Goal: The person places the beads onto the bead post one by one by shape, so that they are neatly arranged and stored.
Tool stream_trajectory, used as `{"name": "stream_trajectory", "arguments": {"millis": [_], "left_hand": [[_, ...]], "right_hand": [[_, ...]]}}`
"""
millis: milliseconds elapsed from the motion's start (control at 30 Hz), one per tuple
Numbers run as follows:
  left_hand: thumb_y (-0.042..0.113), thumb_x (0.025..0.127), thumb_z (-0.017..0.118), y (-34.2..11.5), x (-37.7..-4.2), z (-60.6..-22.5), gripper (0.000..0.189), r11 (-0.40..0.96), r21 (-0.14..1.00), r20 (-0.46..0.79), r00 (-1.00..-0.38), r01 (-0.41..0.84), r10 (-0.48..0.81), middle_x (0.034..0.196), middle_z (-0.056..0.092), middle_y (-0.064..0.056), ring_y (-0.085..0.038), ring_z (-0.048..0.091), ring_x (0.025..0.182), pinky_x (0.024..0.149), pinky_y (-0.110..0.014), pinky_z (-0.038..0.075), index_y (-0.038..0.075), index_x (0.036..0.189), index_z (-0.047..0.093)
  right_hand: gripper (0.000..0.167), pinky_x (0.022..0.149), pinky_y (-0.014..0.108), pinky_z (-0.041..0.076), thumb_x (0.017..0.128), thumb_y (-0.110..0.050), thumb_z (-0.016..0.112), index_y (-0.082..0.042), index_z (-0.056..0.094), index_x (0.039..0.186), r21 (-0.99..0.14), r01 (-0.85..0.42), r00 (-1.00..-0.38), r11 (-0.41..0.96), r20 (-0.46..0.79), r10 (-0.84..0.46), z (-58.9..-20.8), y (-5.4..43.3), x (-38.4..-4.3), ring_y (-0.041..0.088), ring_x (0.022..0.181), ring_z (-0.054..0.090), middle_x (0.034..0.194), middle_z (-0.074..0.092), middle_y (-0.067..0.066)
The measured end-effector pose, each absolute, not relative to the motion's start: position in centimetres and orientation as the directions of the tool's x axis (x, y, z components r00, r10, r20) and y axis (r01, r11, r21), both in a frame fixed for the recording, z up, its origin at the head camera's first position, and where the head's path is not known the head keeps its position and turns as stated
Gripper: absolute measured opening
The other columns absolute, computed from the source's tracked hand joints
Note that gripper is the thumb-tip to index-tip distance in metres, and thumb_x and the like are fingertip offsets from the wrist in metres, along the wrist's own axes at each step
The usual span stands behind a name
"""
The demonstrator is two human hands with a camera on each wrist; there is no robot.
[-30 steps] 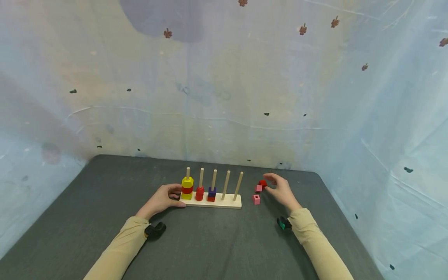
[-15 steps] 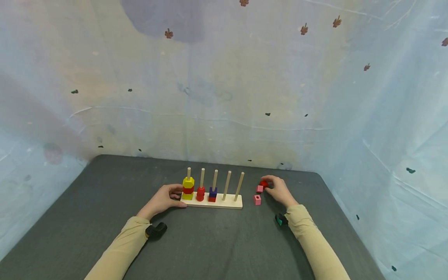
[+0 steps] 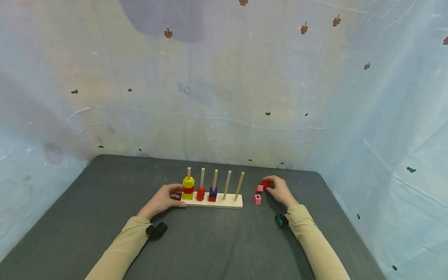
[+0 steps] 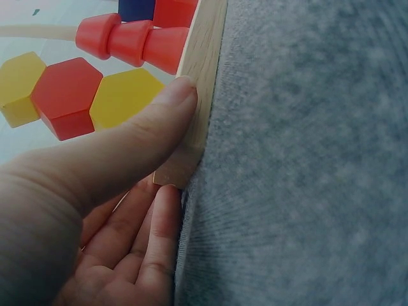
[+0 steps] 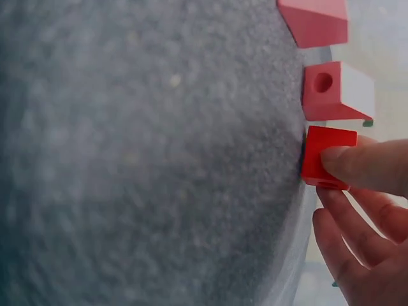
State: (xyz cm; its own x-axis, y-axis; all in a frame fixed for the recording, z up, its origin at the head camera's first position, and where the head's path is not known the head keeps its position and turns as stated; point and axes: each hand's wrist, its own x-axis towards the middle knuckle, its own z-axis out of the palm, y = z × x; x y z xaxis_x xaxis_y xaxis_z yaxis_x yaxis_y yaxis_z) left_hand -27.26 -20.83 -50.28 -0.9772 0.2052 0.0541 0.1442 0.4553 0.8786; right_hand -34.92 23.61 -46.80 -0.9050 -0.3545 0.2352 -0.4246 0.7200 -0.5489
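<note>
A wooden peg stand (image 3: 227, 203) with a row of upright pegs lies in the middle of the table. At its left end my left hand (image 3: 162, 199) holds the base, thumb along the front edge and fingers at the end. Beside that hand are stacked yellow and red hexagonal beads (image 4: 67, 95). Tapered red beads (image 4: 131, 41) sit on the second peg, and a blue bead (image 3: 213, 191) over red on the third. To the right of the stand my right hand (image 3: 280, 190) pinches a red block (image 5: 319, 150) between thumb and fingers, low at the table.
Two pink blocks lie between the stand and my right hand: one block with a hole (image 3: 257, 199) nearer me, another pink block (image 3: 259, 188) farther back. The dark grey table (image 3: 210, 245) reaches back to a patterned curtain (image 3: 217, 77).
My right hand came in leftward and its fingers closed on the red block, which turned and shifted slightly right, away from the pink block. The left hand keeps its hold on the stand.
</note>
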Motion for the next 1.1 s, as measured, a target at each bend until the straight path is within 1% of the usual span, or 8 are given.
{"name": "stream_trajectory", "arguments": {"millis": [233, 400, 567, 800, 1033, 1100], "left_hand": [[0.024, 0.068, 0.087, -20.8, -27.3, -50.1, 0.071, 0.454, 0.88, 0.05, -0.976, 0.143, 0.21, 0.125, 0.059, -0.014, -0.026, 0.059, 0.105, 0.089, -0.041, 0.05, 0.001, 0.129, 0.057], [0.025, 0.069, 0.087, -20.9, -27.4, -50.1, 0.072, 0.456, 0.879, 0.045, -0.977, 0.138, 0.208, 0.126, 0.059, -0.014, -0.025, 0.059, 0.104, 0.09, -0.041, 0.05, 0.002, 0.13, 0.057], [0.026, 0.068, 0.087, -20.9, -27.5, -50.3, 0.073, 0.46, 0.877, 0.045, -0.977, 0.139, 0.209, 0.126, 0.058, -0.015, -0.025, 0.06, 0.104, 0.089, -0.041, 0.05, 0.001, 0.13, 0.056], [0.027, 0.067, 0.088, -20.9, -27.4, -50.5, 0.074, 0.461, 0.879, 0.035, -0.981, 0.122, 0.192, 0.125, 0.059, -0.013, -0.024, 0.059, 0.104, 0.09, -0.041, 0.05, 0.003, 0.129, 0.057], [0.026, 0.068, 0.087, -20.9, -27.3, -50.5, 0.073, 0.459, 0.88, 0.032, -0.98, 0.12, 0.194, 0.125, 0.059, -0.013, -0.024, 0.06, 0.104, 0.09, -0.041, 0.05, 0.003, 0.13, 0.057], [0.026, 0.068, 0.087, -20.9, -27.4, -50.5, 0.073, 0.459, 0.88, 0.035, -0.979, 0.124, 0.199, 0.125, 0.059, -0.013, -0.024, 0.06, 0.103, 0.09, -0.041, 0.05, 0.002, 0.13, 0.057]], "right_hand": [[0.034, 0.087, 0.048, 0.05, 0.085, 0.007, 0.067, 0.001, 0.062, 0.119, -0.609, -0.396, -0.918, 0.687, 0.287, -0.274, -45.2, 24.0, -35.0, 0.034, 0.104, 0.058, 0.115, 0.061, 0.02], [0.036, 0.088, 0.046, 0.051, 0.086, 0.005, 0.068, 0.0, 0.062, 0.121, -0.657, -0.412, -0.909, 0.631, 0.34, -0.24, -43.1, 23.5, -35.1, 0.033, 0.106, 0.059, 0.117, 0.061, 0.018], [0.037, 0.09, 0.048, 0.049, 0.086, 0.004, 0.069, -0.001, 0.062, 0.122, -0.661, -0.478, -0.875, 0.578, 0.418, -0.246, -41.3, 22.5, -35.1, 0.032, 0.108, 0.058, 0.119, 0.061, 0.017], [0.037, 0.088, 0.051, 0.049, 0.085, 0.004, 0.069, -0.001, 0.063, 0.121, -0.653, -0.577, -0.813, 0.491, 0.515, -0.271, -39.0, 20.6, -34.6, 0.031, 0.107, 0.058, 0.118, 0.062, 0.015], [0.035, 0.087, 0.049, 0.051, 0.085, 0.005, 0.07, -0.001, 0.064, 0.119, -0.639, -0.64, -0.767, 0.427, 0.566, -0.303, -37.5, 18.6, -34.3, 0.031, 0.103, 0.061, 0.115, 0.062, 0.015], [0.035, 0.086, 0.052, 0.05, 0.084, 0.007, 0.069, 0.002, 0.064, 0.118, -0.642, -0.656, -0.754, 0.397, 0.579, -0.31, -36.8, 17.8, -33.8, 0.034, 0.103, 0.06, 0.115, 0.062, 0.018]]}}
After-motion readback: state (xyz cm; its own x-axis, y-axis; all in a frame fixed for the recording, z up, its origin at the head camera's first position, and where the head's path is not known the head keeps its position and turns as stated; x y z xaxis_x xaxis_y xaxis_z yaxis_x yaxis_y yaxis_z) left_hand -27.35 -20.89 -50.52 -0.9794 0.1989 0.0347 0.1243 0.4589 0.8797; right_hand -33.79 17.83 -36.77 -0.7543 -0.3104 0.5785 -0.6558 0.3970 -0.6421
